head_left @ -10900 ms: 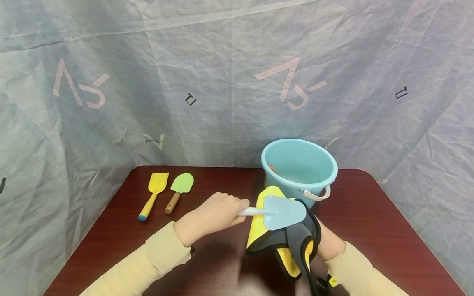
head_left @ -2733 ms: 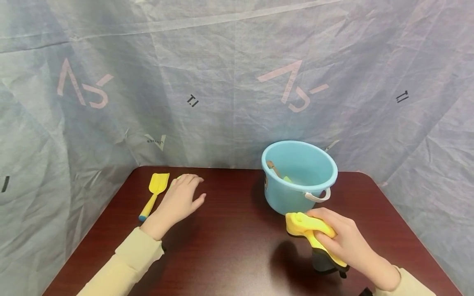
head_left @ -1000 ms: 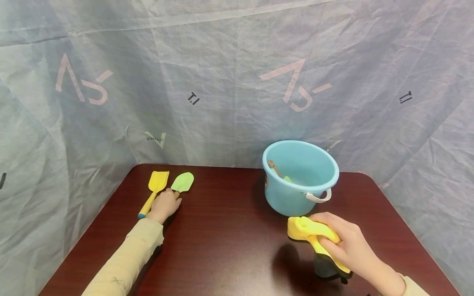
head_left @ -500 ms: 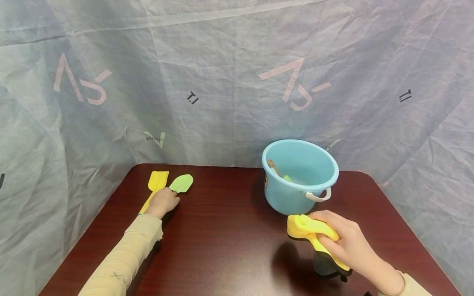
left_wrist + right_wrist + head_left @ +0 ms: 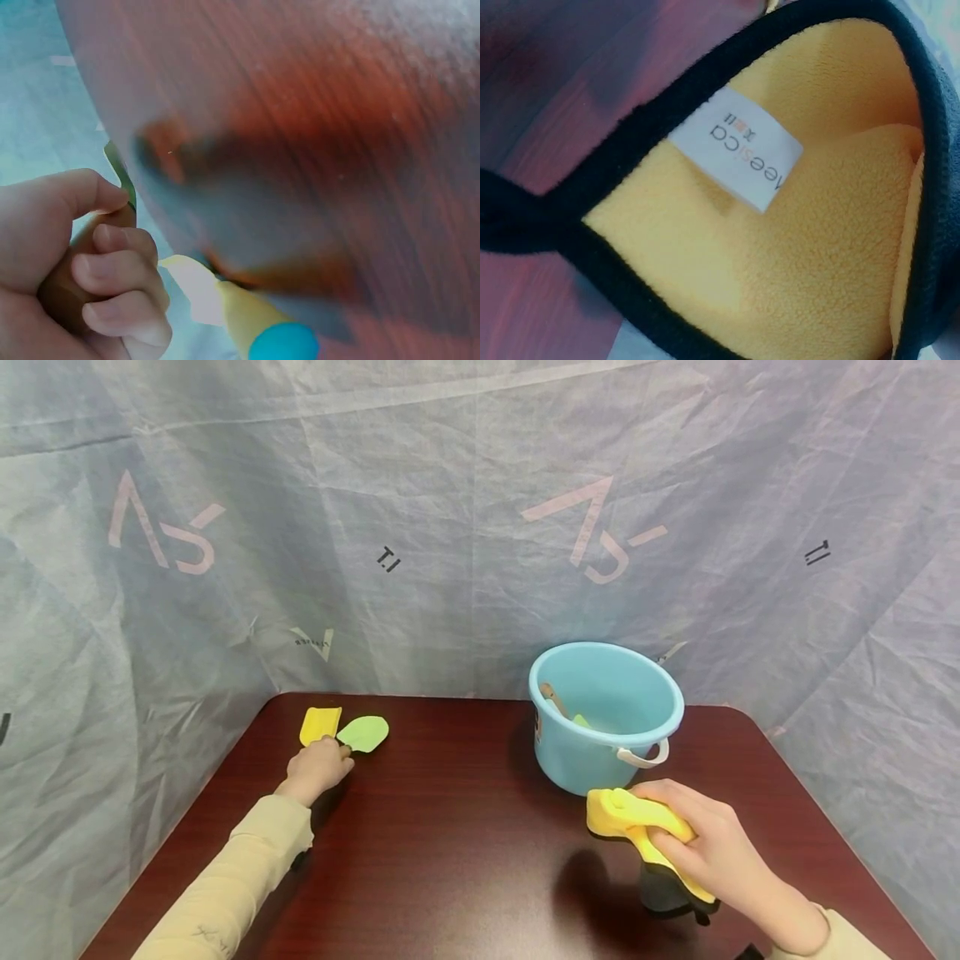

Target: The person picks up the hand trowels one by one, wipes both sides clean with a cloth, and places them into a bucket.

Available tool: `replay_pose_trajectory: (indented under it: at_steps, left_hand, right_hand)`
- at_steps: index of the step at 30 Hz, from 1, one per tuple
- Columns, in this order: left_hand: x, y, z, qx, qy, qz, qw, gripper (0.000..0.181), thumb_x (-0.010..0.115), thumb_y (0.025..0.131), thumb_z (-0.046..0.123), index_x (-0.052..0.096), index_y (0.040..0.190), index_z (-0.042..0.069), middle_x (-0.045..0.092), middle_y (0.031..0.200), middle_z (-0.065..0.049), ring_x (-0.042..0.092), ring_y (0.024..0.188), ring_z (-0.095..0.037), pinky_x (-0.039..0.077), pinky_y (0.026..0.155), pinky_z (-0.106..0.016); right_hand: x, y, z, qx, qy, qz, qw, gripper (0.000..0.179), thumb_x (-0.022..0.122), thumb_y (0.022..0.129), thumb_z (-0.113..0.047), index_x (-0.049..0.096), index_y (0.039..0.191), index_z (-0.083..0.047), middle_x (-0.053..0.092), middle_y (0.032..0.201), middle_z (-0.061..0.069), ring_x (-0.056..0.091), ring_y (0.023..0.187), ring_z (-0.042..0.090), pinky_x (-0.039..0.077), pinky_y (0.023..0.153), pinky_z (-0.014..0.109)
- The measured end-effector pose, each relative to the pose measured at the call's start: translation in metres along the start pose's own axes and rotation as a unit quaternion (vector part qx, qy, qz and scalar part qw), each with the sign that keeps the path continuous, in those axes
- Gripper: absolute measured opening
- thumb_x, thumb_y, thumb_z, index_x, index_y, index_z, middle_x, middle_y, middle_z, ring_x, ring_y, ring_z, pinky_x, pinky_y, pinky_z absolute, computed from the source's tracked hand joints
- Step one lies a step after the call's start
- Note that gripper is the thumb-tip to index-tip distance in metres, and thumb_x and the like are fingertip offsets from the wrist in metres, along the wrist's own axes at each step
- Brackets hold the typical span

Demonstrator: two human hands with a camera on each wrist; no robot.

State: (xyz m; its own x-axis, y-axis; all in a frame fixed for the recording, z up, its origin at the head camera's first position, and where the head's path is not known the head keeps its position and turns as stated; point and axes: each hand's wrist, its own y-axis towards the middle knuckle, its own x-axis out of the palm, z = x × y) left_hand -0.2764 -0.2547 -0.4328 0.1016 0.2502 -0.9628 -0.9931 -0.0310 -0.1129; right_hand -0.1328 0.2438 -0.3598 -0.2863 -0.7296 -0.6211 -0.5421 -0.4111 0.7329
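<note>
The table (image 5: 450, 860) bears a bucket (image 5: 581, 764) and yellow shovel (image 5: 320, 724).

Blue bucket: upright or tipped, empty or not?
Upright, not empty: the bucket stands base-down on the table, and a wooden handle and green piece show inside.

1. In the right hand (image 5: 720, 835): a fabric piece (image 5: 832, 247), yellow, matt and fleecy, with dull black cloth edging (image 5: 656, 120).
2. Sewn-looking label (image 5: 739, 146) on that fabric: smooth, white; paper or cloth, cannot tell.
3. In the left hand (image 5: 318, 768): a trowel (image 5: 365, 733), smooth wooden handle, matt green blade.
4. Beside the left hand: a yellow shovel (image 5: 320, 724), smooth plastic.
5. Beyond the right hand: a bucket (image 5: 592, 764), smooth plastic, soft sheen.
6. Beneath both hands: a table (image 5: 450, 860), glossy, wood-grained.
</note>
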Motion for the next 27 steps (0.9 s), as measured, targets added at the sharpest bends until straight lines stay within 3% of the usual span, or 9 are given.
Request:
replay_pose_trajectory:
  at_steps: [6, 11, 15, 21, 27]
  left_hand:
    - [-0.008, -0.008, 0.006, 0.04, 0.026, 0.042, 0.998, 0.022, 0.061, 0.089, 0.028, 0.059, 0.081, 0.008, 0.058, 0.084, -0.014, 0.06, 0.074, -0.034, 0.047, 0.062, -0.051]
    - [-0.016, -0.018, 0.016, 0.07, 0.039, 0.065, 0.9947, 0.021, 0.07, 0.083, 0.032, 0.065, 0.081, 0.011, 0.064, 0.079, -0.013, 0.061, 0.072, -0.032, 0.048, 0.058, -0.049]
    - [-0.024, -0.026, 0.026, 0.068, 0.033, 0.072, 0.9945, 0.027, 0.074, 0.08, 0.031, 0.064, 0.077, 0.006, 0.063, 0.074, -0.014, 0.061, 0.067, -0.032, 0.046, 0.052, -0.046]
    - [-0.03, -0.036, 0.039, 0.091, 0.045, 0.088, 0.991, 0.027, 0.072, 0.081, 0.03, 0.062, 0.076, 0.006, 0.06, 0.07, -0.01, 0.06, 0.063, -0.031, 0.045, 0.048, -0.043]
    - [-0.033, -0.049, 0.056, 0.136, 0.057, 0.116, 0.9823, 0.027, 0.072, 0.08, 0.028, 0.059, 0.073, 0.005, 0.058, 0.066, -0.008, 0.06, 0.061, -0.031, 0.046, 0.051, -0.043]
  right_hand:
    - [-0.007, 0.002, -0.001, -0.008, -0.011, 0.01, 0.9999, 0.047, 0.061, 0.061, 0.003, 0.066, 0.104, -0.013, 0.064, 0.095, -0.009, 0.048, 0.075, -0.007, 0.04, 0.062, 0.01]
    - [-0.013, 0.005, -0.003, -0.006, -0.02, 0.017, 0.9997, 0.045, 0.061, 0.062, 0.002, 0.066, 0.105, -0.013, 0.064, 0.095, -0.009, 0.048, 0.075, -0.007, 0.04, 0.062, 0.011]
    - [-0.017, 0.007, -0.004, -0.006, -0.022, 0.019, 0.9996, 0.041, 0.061, 0.065, -0.001, 0.066, 0.105, -0.012, 0.064, 0.095, -0.008, 0.048, 0.075, -0.007, 0.04, 0.061, 0.01]
    - [-0.023, 0.01, -0.005, -0.014, -0.03, 0.025, 0.9991, 0.037, 0.058, 0.067, -0.004, 0.067, 0.103, -0.011, 0.064, 0.094, -0.008, 0.047, 0.075, -0.007, 0.038, 0.062, 0.009]
    - [-0.029, 0.015, -0.007, -0.019, -0.033, 0.033, 0.9987, 0.033, 0.057, 0.07, -0.007, 0.067, 0.101, -0.009, 0.064, 0.092, -0.008, 0.045, 0.073, -0.007, 0.036, 0.061, 0.008]
